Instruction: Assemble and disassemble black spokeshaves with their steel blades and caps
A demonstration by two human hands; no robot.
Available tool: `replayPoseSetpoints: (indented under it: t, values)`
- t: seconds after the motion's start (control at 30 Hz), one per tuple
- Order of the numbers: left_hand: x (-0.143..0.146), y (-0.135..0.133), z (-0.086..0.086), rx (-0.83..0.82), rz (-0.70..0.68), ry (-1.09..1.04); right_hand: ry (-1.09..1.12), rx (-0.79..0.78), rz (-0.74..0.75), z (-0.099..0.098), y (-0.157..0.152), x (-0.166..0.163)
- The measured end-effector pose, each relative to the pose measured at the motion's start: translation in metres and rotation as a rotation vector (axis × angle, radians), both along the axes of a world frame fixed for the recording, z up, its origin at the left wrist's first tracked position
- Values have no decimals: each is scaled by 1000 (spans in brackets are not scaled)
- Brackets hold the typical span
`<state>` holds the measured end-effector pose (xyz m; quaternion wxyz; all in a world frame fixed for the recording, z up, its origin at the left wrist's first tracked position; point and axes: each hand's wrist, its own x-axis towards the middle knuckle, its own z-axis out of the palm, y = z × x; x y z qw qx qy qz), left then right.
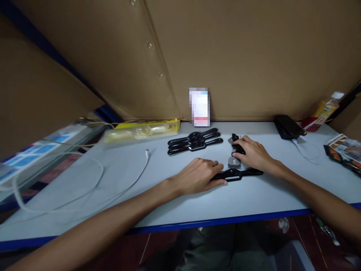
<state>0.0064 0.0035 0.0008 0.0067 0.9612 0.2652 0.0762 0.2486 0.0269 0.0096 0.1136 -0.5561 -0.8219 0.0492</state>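
My left hand [199, 174] lies palm down on the grey table [141, 195], its fingers curled over the left handle of a black two-handled tool body [239, 174]. My right hand [254, 153] rests just behind that body, fingers pinched on a small black part [235, 145] that sits by a flat silver metal blade [234, 162]. Behind them lies a pile of several more black two-handled tool bodies [194, 141].
A white cable [124, 184] curls over the table's left half. A yellow packet [142, 130] and a blurred card [199, 107] stand along the cardboard back wall. A black case [289, 127], a bottle [327, 109] and printed packets [344, 150] lie at right.
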Motion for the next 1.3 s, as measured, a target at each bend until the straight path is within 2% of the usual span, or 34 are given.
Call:
replayPoseSetpoints:
  t: [0.13,0.27,0.47,0.6,0.73,0.93,1.17,1.3]
  values:
    - [0,1,1,10,-3,-4,193,6,109,-4,10,5]
    - [-1,0,4,26,-2,16,208,21,110,-2,17,15]
    - [-1,0,4,3,-43,10,125,86,54,19,10,24]
    - [-1,-1,5,-3,-64,30,81,16,206,26,-10,9]
    - [-1,-2,7,-15,-67,30,-37,-39,242,21,-24,-8]
    - [-2,-1,7,-21,-79,12,-166,-55,152,22,-12,4]
    - [-1,-2,9,-29,-80,13,-160,-30,-54,29,15,36]
    - [-1,-2,10,-24,-69,39,-159,-61,-29,27,25,49]
